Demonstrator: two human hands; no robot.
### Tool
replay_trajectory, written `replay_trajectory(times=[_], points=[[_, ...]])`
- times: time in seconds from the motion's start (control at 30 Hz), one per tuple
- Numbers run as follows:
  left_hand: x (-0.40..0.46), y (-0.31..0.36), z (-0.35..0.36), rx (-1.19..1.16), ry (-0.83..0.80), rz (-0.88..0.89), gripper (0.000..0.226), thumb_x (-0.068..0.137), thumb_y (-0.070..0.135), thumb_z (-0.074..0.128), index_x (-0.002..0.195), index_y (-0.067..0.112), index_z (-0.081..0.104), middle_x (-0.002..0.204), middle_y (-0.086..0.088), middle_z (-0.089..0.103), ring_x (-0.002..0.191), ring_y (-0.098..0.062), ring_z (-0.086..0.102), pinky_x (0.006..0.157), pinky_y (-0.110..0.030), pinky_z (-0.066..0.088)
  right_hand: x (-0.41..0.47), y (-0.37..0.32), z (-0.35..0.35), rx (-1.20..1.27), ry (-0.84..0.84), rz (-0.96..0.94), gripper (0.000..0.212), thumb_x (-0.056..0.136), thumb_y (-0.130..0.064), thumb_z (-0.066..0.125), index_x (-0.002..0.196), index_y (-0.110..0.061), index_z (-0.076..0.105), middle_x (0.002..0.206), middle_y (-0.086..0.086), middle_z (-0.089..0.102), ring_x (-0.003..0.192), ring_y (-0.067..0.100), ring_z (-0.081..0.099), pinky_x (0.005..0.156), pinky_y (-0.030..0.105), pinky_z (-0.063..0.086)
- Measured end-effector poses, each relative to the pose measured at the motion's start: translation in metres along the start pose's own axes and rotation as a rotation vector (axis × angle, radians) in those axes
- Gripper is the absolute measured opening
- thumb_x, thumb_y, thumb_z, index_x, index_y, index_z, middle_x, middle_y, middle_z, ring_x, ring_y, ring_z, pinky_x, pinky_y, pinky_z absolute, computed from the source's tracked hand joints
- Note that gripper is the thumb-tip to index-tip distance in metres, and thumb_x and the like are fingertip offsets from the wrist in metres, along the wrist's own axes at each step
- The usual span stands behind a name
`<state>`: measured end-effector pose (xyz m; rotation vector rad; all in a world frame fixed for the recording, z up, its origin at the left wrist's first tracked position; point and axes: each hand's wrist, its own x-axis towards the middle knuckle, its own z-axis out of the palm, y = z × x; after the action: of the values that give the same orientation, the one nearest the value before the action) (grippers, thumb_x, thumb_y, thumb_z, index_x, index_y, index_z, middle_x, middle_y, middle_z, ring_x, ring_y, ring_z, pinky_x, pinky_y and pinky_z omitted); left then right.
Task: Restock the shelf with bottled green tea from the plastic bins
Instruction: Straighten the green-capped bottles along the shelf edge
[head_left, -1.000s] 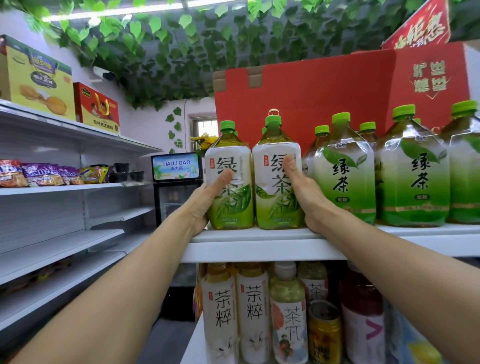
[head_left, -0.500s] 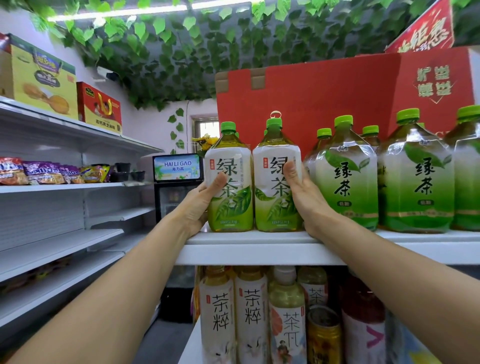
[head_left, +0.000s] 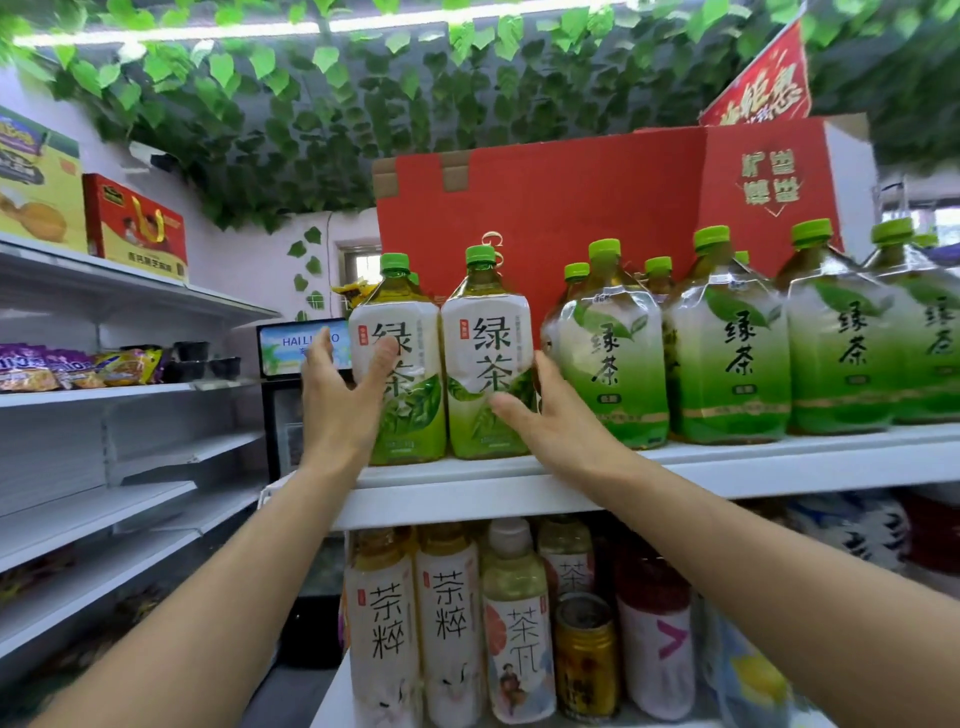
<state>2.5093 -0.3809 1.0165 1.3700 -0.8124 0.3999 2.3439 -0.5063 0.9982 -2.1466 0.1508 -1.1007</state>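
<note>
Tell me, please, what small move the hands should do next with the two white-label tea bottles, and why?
Probably draw both hands back. The two white-label bottles stand upright on the shelf, side by side next to the green-label row. The left hand looks open, only its thumb on the left bottle; the right hand lies beside the right bottle with straight fingers.

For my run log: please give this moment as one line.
left hand: open beside left green tea bottle | right hand: open beside right green tea bottle

Both hands, left and right, have loosened off the two bottles.
</note>
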Motion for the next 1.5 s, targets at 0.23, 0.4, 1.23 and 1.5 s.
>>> replay_trajectory(times=[0.23,0.4,1.23,1.5], points=[[-0.090,0.066,0.069,0.098,-0.206,0.643,0.066,0.089,0.027,0.071,0.144,0.014,0.037,0.137,0.001,0.042,0.128,-0.009,0.046,0.108,-0.019,0.040,-0.050,0.010,-0.092,-0.502,0.313,-0.384,0.040,0.086,-0.004,0.069,0.125,-0.012,0.063,0.126,0.004,0.057,0.122,0.018,0.050,0.103,0.027,0.040],[-0.108,0.079,0.134,0.244,-0.425,0.321,0.098,0.093,0.034,0.069,0.159,0.018,-0.001,0.167,0.002,0.001,0.152,-0.010,0.003,0.116,-0.023,0.003,-0.056,0.037,-0.158,-0.797,0.387,-0.197,0.071,0.081,-0.011,0.074,0.144,-0.024,0.042,0.151,0.011,0.024,0.135,0.034,0.028,0.106,0.049,0.040],[-0.072,0.053,0.178,0.045,-0.347,-0.127,0.123,0.070,0.034,0.089,0.159,0.031,0.005,0.155,0.000,0.041,0.142,-0.023,0.039,0.120,-0.050,0.029,-0.022,0.103,-0.203,-1.319,0.318,-0.458,0.105,0.062,-0.061,0.080,0.147,-0.013,0.041,0.153,0.027,0.033,0.143,0.042,0.029,0.114,0.054,0.012],[-0.073,0.048,0.183,-0.005,-0.329,-0.071,0.119,0.076,0.030,0.087,0.159,0.027,0.002,0.156,0.001,0.040,0.143,-0.021,0.036,0.121,-0.046,0.026,-0.022,0.103,-0.203,-1.308,0.311,-0.460,0.103,0.065,-0.063,0.076,0.149,-0.014,0.039,0.154,0.026,0.032,0.144,0.041,0.027,0.116,0.053,0.010]])
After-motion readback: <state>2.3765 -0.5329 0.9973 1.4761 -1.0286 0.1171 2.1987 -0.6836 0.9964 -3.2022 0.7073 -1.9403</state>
